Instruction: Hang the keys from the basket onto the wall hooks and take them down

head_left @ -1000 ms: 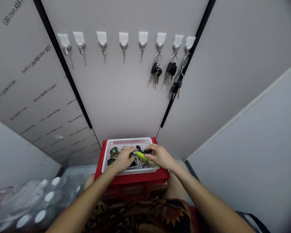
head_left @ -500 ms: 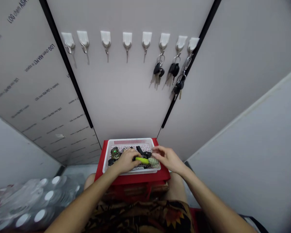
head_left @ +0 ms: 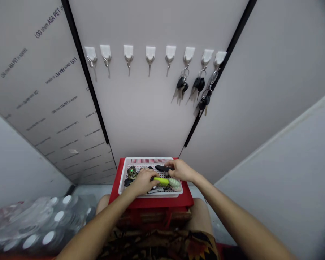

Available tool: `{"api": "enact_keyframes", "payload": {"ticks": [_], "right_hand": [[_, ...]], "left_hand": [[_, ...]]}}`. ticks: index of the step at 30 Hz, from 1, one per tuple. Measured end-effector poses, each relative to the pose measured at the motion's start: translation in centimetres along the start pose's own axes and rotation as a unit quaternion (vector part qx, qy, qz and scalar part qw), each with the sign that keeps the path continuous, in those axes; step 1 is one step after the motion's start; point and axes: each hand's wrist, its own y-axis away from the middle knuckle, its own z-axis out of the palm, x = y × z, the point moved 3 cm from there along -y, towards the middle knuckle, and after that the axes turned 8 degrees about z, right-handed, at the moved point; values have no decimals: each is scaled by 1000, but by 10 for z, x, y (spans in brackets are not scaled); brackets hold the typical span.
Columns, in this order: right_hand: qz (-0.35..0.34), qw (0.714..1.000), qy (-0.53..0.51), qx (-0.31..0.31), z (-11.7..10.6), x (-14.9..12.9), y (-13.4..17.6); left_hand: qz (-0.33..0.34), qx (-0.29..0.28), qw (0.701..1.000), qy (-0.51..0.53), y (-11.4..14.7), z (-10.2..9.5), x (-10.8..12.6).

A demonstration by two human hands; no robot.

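My left hand (head_left: 146, 180) is in the white basket (head_left: 151, 196), its fingers and thumb closed on the near end of a bright yellow-green charm (head_left: 161, 181). A pale green, bumpy piece (head_left: 174, 183) sits at the right end of that charm. At the basket's right side my right hand (head_left: 181, 169) pinches a black, strap-like piece (head_left: 162, 168); its exact kind is not clear. A round bronze ornament with a green centre (head_left: 131, 172) lies at the left in the basket. Dark small items under my left hand are partly hidden.
The basket stands on a red box or bag (head_left: 162, 203) over my lap. White hooks (head_left: 150, 54) line the wall ahead; bunches of keys (head_left: 182, 83) hang from the three at the right. Capped plastic bottles (head_left: 59, 216) in clear wrap stand at the lower left.
My right hand has moved left into the basket and closed on the black strap-like piece. My left hand keeps the yellow-green charm. The whole view has shifted slightly.
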Motion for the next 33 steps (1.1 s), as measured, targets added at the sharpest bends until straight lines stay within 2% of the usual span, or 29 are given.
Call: {"api": "enact_keyframes", "payload": {"ticks": [2, 5, 9, 11, 14, 19, 25, 29, 33], "right_hand": [[16, 988, -152, 22, -3, 1, 3], [4, 943, -330, 38, -6, -10, 7], [-36, 904, -424, 32, -9, -34, 9], [-59, 895, -441, 33, -12, -44, 9], [-85, 887, -449, 59, -24, -59, 7], [-157, 882, -418, 147, -67, -94, 0], [-214, 849, -407, 260, -129, -137, -8], [-223, 828, -415, 306, -156, -148, -13], [-196, 830, -424, 305, -169, -149, -20]], "left_hand": [[-15, 19, 999, 39, -2, 0, 0], [-37, 93, 984, 151, -12, -7, 6], [-66, 231, 915, 324, -32, -31, 17], [-83, 266, 879, 387, -40, -46, 21], [-86, 294, 845, 439, -51, -70, 28], [-40, 335, 823, 457, -78, -122, 46], [0, 376, 797, 472, -118, -187, 79], [6, 374, 791, 484, -141, -207, 94], [-15, 383, 793, 474, -156, -211, 97]]}}
